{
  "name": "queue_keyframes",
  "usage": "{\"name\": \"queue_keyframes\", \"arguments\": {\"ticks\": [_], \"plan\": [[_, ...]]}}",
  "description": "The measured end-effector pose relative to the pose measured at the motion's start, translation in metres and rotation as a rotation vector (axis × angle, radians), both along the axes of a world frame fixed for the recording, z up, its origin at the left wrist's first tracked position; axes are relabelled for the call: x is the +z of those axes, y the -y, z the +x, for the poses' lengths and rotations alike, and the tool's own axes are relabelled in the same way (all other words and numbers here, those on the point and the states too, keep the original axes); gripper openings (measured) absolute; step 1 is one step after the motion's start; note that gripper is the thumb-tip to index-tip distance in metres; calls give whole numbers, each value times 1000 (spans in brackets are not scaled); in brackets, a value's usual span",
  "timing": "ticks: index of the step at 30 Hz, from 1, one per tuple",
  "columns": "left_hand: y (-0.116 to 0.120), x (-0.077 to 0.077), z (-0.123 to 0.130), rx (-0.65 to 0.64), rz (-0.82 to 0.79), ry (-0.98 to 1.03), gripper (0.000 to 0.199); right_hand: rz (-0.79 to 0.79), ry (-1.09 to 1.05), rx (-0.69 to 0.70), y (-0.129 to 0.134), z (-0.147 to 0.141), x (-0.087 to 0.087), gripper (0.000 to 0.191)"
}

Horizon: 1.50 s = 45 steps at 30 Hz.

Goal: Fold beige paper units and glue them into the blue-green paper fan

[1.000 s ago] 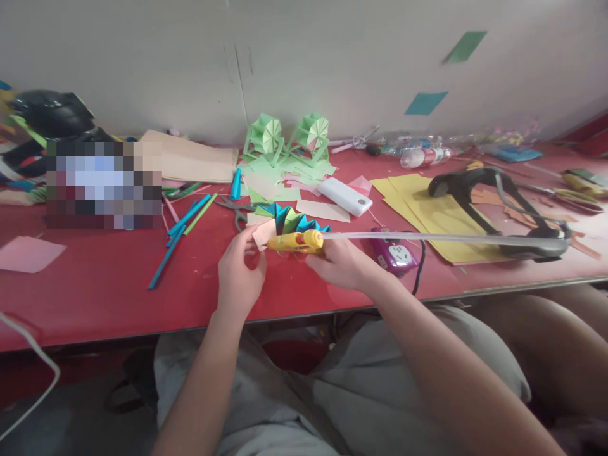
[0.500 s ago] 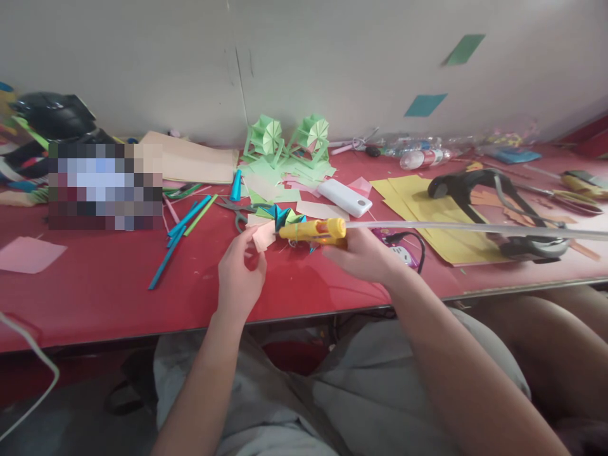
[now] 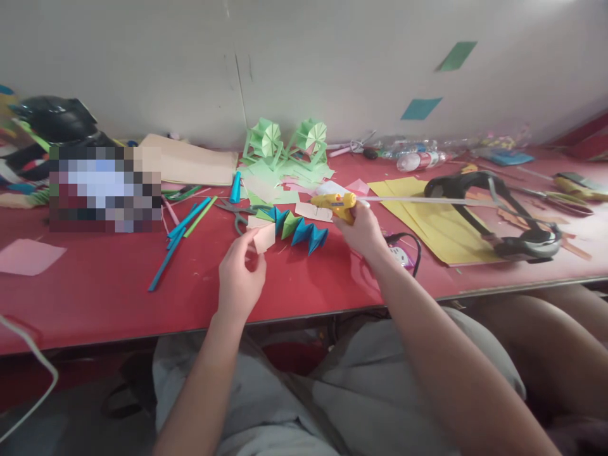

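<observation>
Between the thumb and fingers of my left hand (image 3: 241, 269) is a small folded piece of peach paper (image 3: 264, 238). My right hand (image 3: 361, 229) grips a yellow hot glue gun (image 3: 335, 202), its nozzle pointing left and a long clear glue stick (image 3: 418, 200) running out of its back. A pleated strip of blue and green folded paper (image 3: 300, 233) lies on the red table just right of the peach piece; whether they touch I cannot tell. Scissors (image 3: 240, 215) lie open behind my left hand.
Two green paper wheel models (image 3: 265, 140) stand at the back. Blue rolled paper sticks (image 3: 175, 244) lie to the left. On the right are yellow sheets (image 3: 427, 221), a black head strap (image 3: 532, 244), a power strip (image 3: 401, 256) and plastic bottles (image 3: 418, 160).
My right hand has drawn the glue gun away from the peach paper, up and to the right. The pleated strip now shows in full. My left hand has hardly moved.
</observation>
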<state>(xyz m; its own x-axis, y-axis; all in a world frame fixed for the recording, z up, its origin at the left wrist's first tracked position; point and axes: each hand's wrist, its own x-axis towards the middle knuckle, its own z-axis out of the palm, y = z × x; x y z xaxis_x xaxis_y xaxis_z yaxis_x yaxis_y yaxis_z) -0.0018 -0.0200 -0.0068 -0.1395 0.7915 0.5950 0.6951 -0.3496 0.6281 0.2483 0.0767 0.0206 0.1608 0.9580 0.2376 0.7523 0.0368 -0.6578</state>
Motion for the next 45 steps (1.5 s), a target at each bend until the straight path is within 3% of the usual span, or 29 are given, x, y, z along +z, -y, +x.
{"name": "queue_keyframes", "arguments": {"ticks": [6,12,16,20,24,26,30,32,37,45], "plan": [[0,-1,0,-17,-2,6,45,-60,114,-24,-6,-8,-9,27],[1,0,1,-14,-20,6,44,-15,314,32,18,-1,1,40],[2,0,1,-14,-32,10,45,-46,412,87,42,5,17,15],[2,1,1,-7,-46,13,44,-70,309,189,51,4,26,10],[1,1,2,-4,-34,-5,43,-122,129,368,47,-5,23,40],[2,1,1,-5,-27,-10,43,-146,86,403,42,-9,20,44],[2,1,0,-5,-21,-7,43,-199,-6,488,35,-14,19,14],[3,0,0,-9,-15,-3,43,-201,-67,484,34,-16,19,4],[3,1,2,-20,-3,-6,43,-55,-162,404,40,-32,21,20],[3,4,4,-41,22,-59,46,45,-180,384,65,-69,19,15]]}}
